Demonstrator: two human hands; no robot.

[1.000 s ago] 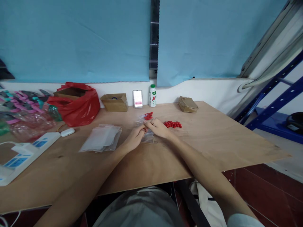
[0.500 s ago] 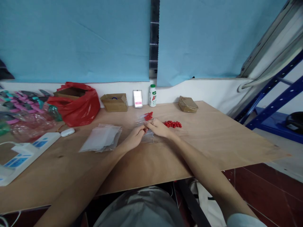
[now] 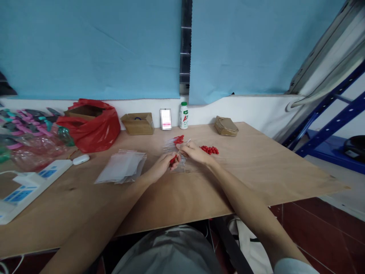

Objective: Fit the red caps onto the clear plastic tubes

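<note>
My left hand (image 3: pixel 164 163) is closed, its fingers around a small red piece (image 3: pixel 172 160). Beside it, my right hand (image 3: pixel 192 151) pinches a thin pale stick (image 3: pixel 188 141) whose end sticks out above the fingers. The fingertips of both hands nearly meet. Beneath and behind them lie several thin clear sticks (image 3: pixel 180 167), partly hidden by the hands. Just beyond is a bunch of red-tipped sticks (image 3: pixel 179 139). To the right of my right hand sits a pile of small round red pieces (image 3: pixel 210 150).
Clear plastic bags (image 3: pixel 121 167) lie left of my hands. Behind stand an open cardboard box (image 3: pixel 138 125), a lit phone (image 3: pixel 165 119), a white bottle (image 3: pixel 184 117) and a brown packet (image 3: pixel 226 126). A red bag (image 3: pixel 99 131) and power strip (image 3: pixel 37 186) are farther left.
My hands have drawn slightly apart and turned. The red piece in my left hand and the pale stick in my right now show.
</note>
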